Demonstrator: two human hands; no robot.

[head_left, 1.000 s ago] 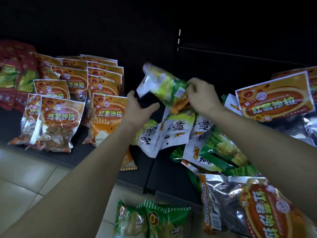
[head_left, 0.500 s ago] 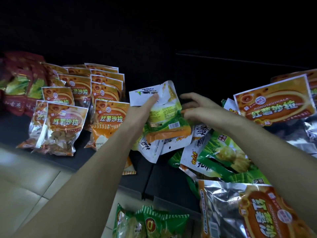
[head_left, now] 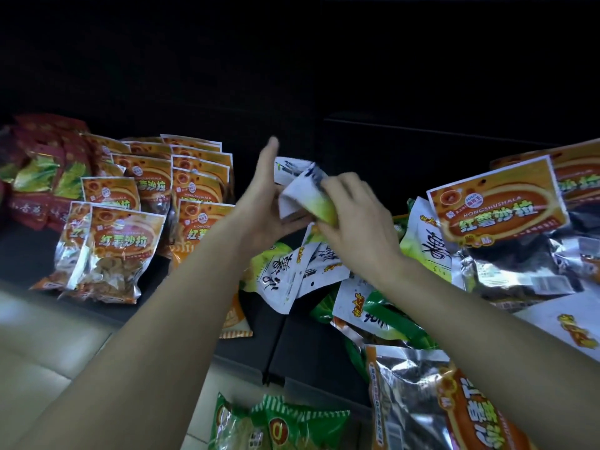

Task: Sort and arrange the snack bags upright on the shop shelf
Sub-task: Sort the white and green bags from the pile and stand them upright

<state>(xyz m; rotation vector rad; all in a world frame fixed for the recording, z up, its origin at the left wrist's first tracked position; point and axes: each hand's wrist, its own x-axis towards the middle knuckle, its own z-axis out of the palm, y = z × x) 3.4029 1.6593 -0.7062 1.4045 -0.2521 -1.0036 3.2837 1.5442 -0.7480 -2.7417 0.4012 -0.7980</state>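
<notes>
A white and green snack bag [head_left: 302, 194] is up in the air over the dark shelf [head_left: 26, 251], between my two hands. My right hand [head_left: 354, 219] grips its lower right side with curled fingers. My left hand [head_left: 263, 203] has its fingers stretched upward and its palm against the bag's left side. Below them lies a loose pile of white-green bags [head_left: 282, 274], flat and tilted. Orange bags [head_left: 120, 248] stand upright in rows at the left.
Red-green bags [head_left: 42, 177] stand at the far left. Orange and silver bags [head_left: 500, 206] lie jumbled at the right, one [head_left: 431, 397] hanging over the front edge. Green bags [head_left: 276, 423] lie lower down. Beige floor tiles [head_left: 39, 339] are at the bottom left.
The bag passed from my left hand's grip into my right hand's grip and turned. My left fingers straightened upward. The view shifted slightly downward.
</notes>
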